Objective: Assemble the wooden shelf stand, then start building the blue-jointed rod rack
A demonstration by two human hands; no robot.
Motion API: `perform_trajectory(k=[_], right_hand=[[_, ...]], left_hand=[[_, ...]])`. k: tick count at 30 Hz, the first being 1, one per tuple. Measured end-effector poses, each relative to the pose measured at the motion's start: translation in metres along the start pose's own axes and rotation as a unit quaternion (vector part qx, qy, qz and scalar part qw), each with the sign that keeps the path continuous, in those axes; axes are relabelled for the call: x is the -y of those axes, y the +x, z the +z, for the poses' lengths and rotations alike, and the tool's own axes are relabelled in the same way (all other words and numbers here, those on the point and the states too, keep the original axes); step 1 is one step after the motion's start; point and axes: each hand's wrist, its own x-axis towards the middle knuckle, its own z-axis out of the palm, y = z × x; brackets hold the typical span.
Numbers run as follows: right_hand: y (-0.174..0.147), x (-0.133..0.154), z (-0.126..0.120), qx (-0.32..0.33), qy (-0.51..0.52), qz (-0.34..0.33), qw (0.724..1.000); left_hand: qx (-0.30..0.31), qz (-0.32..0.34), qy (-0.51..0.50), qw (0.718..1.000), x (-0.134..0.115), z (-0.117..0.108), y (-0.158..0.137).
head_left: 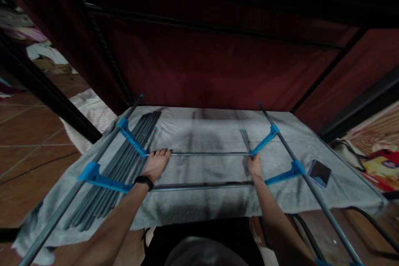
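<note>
Left forearm point(122, 212), right forearm point(274, 214) both reaching forward, angled inward. Hands well apart. Left hand point(158, 163) low, fingers side by side, pointing ahead. Right hand point(254, 166) narrower in view, fingers partly hidden. Closure unclear, both.

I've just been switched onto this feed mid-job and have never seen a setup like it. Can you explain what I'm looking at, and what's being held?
There's no machine here: these are a person's bare hands, seen by a camera worn on the head, looking forward and down. It's the only view.

On a surface covered with pale cloth stands or lies a frame: long side tubes, joined through blue brackets to two cross tubes. Loose grey tubes lie side by side at the left, and what looks like a phone lies at the right.

The left hand is on the left end of the farther cross tube; the right hand is at its right end, by a bracket. How firmly they grip, I can't tell.
</note>
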Motion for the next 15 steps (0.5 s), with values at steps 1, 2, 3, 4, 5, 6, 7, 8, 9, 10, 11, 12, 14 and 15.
perform_trajectory(k=[1, 2, 3, 4, 5, 6, 7, 8, 9, 10, 11, 12, 14, 15], right_hand=[[0.0001, 0.0010, 0.0004, -0.001, -0.006, 0.003, 1.000], [0.0001, 0.0023, 0.0010, -0.002, -0.012, 0.007, 1.000], [-0.0001, 0.0039, 0.0018, -0.002, -0.018, 0.010, 1.000], [-0.0005, 0.0056, 0.0027, -0.003, -0.023, 0.014, 1.000], [-0.0011, 0.0073, 0.0037, -0.004, -0.028, 0.018, 0.999], [-0.0020, 0.0088, 0.0046, -0.006, -0.033, 0.022, 0.999], [-0.0031, 0.0100, 0.0055, -0.008, -0.037, 0.026, 0.999], [-0.0042, 0.0106, 0.0060, -0.011, -0.041, 0.032, 0.999], [-0.0051, 0.0106, 0.0062, -0.012, -0.046, 0.037, 0.998], [-0.0058, 0.0100, 0.0060, -0.010, -0.049, 0.039, 0.998], [-0.0060, 0.0089, 0.0053, -0.004, -0.051, 0.039, 0.998], [-0.0055, 0.0077, 0.0044, 0.004, -0.051, 0.037, 0.998], [-0.0023, 0.0054, 0.0023, 0.022, -0.044, 0.028, 0.998], [0.0002, 0.0048, 0.0015, 0.028, -0.037, 0.023, 0.999]], left_hand=[[0.004, 0.005, 0.001, 1.000, 0.0011, -0.0009, -0.0004], [0.010, 0.009, 0.001, 1.000, 0.0019, -0.0014, -0.0010], [0.017, 0.013, 0.000, 1.000, 0.0023, -0.0014, -0.0019], [0.022, 0.016, -0.002, 1.000, 0.0024, -0.0010, -0.0029], [0.025, 0.018, -0.005, 1.000, 0.0022, -0.0004, -0.0041], [0.025, 0.018, -0.007, 1.000, 0.0017, 0.0004, -0.0053], [0.023, 0.017, -0.009, 1.000, 0.0011, 0.0012, -0.0064], [0.020, 0.016, -0.011, 1.000, 0.0005, 0.0017, -0.0073], [0.017, 0.014, -0.013, 1.000, 0.0000, 0.0020, -0.0081], [0.016, 0.013, -0.016, 1.000, -0.0005, 0.0020, -0.0085], [0.016, 0.012, -0.019, 1.000, -0.0008, 0.0017, -0.0086], [0.016, 0.012, -0.022, 1.000, -0.0008, 0.0011, -0.0082], [0.015, 0.012, -0.029, 0.999, -0.0003, -0.0005, -0.0061], [0.014, 0.012, -0.031, 0.999, 0.0002, -0.0014, -0.0043]])
